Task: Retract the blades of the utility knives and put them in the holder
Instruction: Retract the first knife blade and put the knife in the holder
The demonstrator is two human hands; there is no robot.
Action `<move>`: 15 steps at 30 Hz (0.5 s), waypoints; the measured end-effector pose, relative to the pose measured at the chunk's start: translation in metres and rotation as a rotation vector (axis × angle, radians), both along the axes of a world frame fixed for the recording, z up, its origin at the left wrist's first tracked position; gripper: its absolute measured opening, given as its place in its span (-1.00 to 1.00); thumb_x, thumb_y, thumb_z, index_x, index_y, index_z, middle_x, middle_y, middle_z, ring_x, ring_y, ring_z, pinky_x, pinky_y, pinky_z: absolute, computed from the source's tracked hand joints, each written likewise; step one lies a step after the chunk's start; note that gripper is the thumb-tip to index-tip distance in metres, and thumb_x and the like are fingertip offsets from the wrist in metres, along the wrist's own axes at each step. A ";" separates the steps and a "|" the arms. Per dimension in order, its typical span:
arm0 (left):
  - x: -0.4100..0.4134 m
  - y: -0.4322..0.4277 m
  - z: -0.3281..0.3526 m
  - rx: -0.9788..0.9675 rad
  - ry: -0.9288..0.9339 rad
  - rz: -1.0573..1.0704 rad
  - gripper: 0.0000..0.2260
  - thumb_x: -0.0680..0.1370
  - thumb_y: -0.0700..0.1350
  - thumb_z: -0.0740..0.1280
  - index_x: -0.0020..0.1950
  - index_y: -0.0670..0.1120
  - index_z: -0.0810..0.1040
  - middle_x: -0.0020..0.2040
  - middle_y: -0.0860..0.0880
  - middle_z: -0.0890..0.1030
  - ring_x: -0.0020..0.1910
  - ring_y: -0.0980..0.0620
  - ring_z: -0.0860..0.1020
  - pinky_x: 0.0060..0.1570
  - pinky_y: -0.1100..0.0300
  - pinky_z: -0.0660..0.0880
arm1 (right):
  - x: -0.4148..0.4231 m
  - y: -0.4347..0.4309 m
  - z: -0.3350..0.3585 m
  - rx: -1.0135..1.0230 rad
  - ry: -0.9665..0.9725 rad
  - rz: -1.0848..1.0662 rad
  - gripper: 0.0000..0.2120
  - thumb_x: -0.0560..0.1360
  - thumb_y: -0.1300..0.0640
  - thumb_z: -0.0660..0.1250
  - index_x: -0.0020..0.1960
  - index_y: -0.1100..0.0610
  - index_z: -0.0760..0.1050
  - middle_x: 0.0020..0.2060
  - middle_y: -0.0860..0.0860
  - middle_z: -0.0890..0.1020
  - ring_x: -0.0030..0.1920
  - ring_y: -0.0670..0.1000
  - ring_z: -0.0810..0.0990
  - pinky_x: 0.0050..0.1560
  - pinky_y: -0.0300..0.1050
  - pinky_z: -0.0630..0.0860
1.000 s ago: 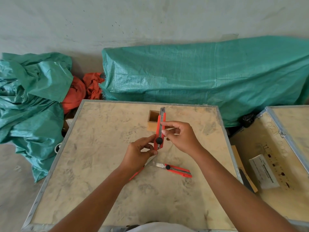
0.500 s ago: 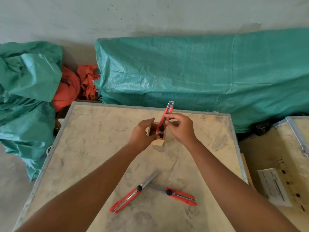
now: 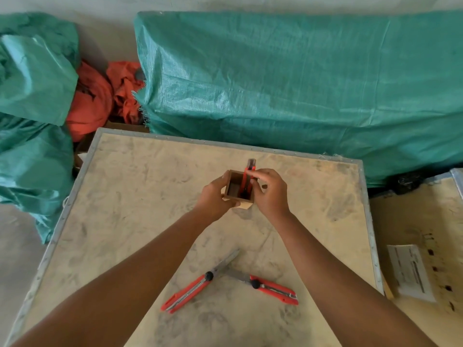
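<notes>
Both hands close on things at the centre of the frame: the left hand (image 3: 215, 196) wraps the near-left side of the small wooden holder (image 3: 235, 190), steadying it on the tabletop (image 3: 140, 196), while the right hand (image 3: 270, 191) pinches the red utility knife (image 3: 248, 175) standing nearly upright in the holder, its upper end rising above the rim. Nearest the camera, in the lower middle of the frame, two more red utility knives lie flat on the scuffed board between the forearms: the left knife (image 3: 190, 291) points its extended blade up and to the right, and the right knife (image 3: 271, 289) points its extended blade to the left, the two blades meeting or nearly meeting in a shallow V. At the lower right sits a second wooden crate top (image 3: 411, 221) carrying a white paper label (image 3: 411, 272). Beyond the table's far edge, a green tarpaulin (image 3: 288, 83) covers a long bulk across the upper frame, with orange cloth (image 3: 100, 98) bunched at upper left.
</notes>
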State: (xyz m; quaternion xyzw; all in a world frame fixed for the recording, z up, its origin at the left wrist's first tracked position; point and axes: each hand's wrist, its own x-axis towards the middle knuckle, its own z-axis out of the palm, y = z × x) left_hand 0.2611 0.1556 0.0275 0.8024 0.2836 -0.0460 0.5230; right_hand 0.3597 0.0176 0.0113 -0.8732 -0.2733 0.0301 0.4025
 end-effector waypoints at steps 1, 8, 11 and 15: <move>-0.001 0.000 0.001 -0.001 -0.004 0.002 -0.35 0.39 -0.28 0.53 0.41 0.07 0.41 0.28 -0.02 0.59 0.30 -0.02 0.49 0.24 0.12 0.47 | 0.000 -0.001 0.000 0.012 0.002 -0.004 -0.69 0.50 0.36 0.41 0.17 0.11 0.70 0.02 0.10 0.68 0.03 -0.06 0.60 0.04 -0.15 0.63; -0.026 -0.008 0.017 -0.030 -0.063 0.044 -0.40 0.42 -0.27 0.51 0.42 -0.05 0.43 0.26 -0.06 0.58 0.16 0.08 0.46 0.15 0.11 0.46 | -0.028 -0.021 0.015 0.037 0.014 -0.068 -0.67 0.49 0.36 0.44 0.20 0.11 0.69 0.13 0.12 0.65 0.16 0.06 0.62 0.09 0.09 0.68; -0.053 -0.011 0.016 -0.003 -0.065 0.071 -0.41 0.40 -0.21 0.55 0.39 0.00 0.46 0.29 -0.06 0.57 0.25 0.00 0.51 0.20 0.00 0.52 | -0.058 -0.032 0.021 0.054 0.052 -0.079 -0.70 0.49 0.34 0.46 0.19 0.12 0.68 0.12 0.10 0.66 0.11 0.05 0.64 0.11 0.02 0.66; -0.103 -0.015 0.012 0.012 -0.001 0.055 -0.43 0.40 -0.08 0.55 0.38 0.07 0.47 0.33 0.06 0.56 0.28 0.06 0.52 0.20 -0.05 0.56 | -0.109 -0.041 0.023 0.014 0.259 -0.068 -0.72 0.52 0.30 0.44 0.21 0.11 0.66 0.13 0.05 0.70 -0.03 -0.02 0.67 0.08 -0.25 0.60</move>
